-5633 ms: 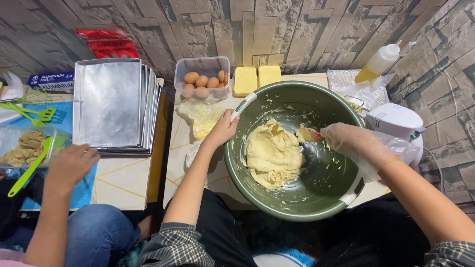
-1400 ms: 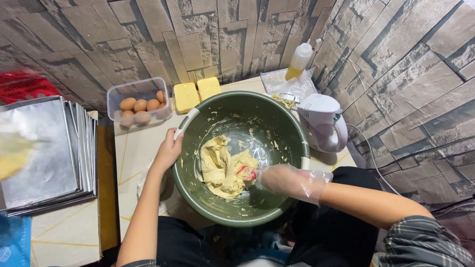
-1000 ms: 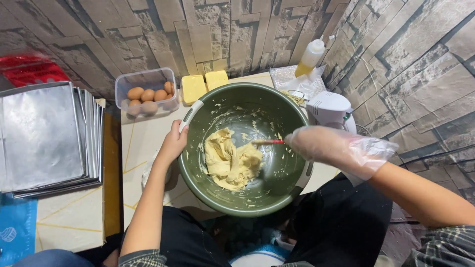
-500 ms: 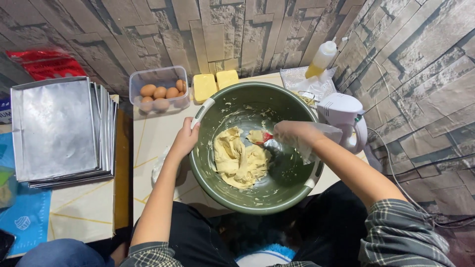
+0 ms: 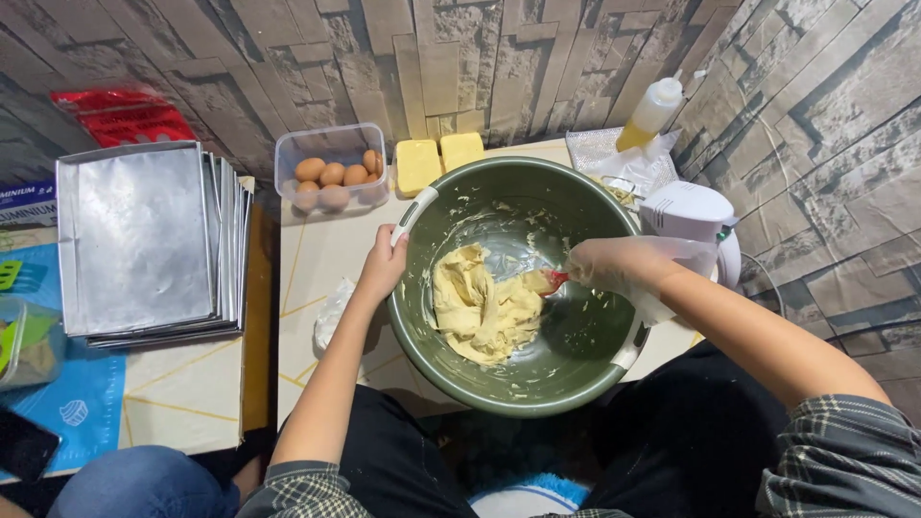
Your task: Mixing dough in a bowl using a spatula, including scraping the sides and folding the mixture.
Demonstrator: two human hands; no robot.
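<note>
Dough: a pale yellow mass [image 5: 483, 312] lying in the bottom of the green bowl [image 5: 576, 369], heaped toward the bowl's left wall, smears of it up the sides.
Bowl: on the low pale table [image 5: 331, 254], right in front of the seated person, white handles at upper left and lower right.
Right hand: gloved in clear plastic [image 5: 614, 266], closed around a red-tipped spatula [image 5: 552, 281]; the grip is a full fist on the handle, though the glove hides the fingers' exact hold.
Spatula: it runs roughly level from the hand leftward, its red end touching the right edge of the dough.
Key relation: the dough lies to the left of the right hand, just beyond the spatula's tip; the heap's long axis runs from upper left to lower right, crosswise to the spatula.
Left hand: bare [image 5: 384, 267], fingers curled over the bowl's left rim just below the white handle, holding it.
Nearer hand: the right, through the tool; the left is on the rim and clear of the dough.
Around: a tub of eggs [image 5: 331, 175] and two butter blocks [image 5: 439, 158] behind the bowl, a white hand mixer [image 5: 691, 216] to its right, a stack of metal trays [image 5: 144, 240] well to the left.
</note>
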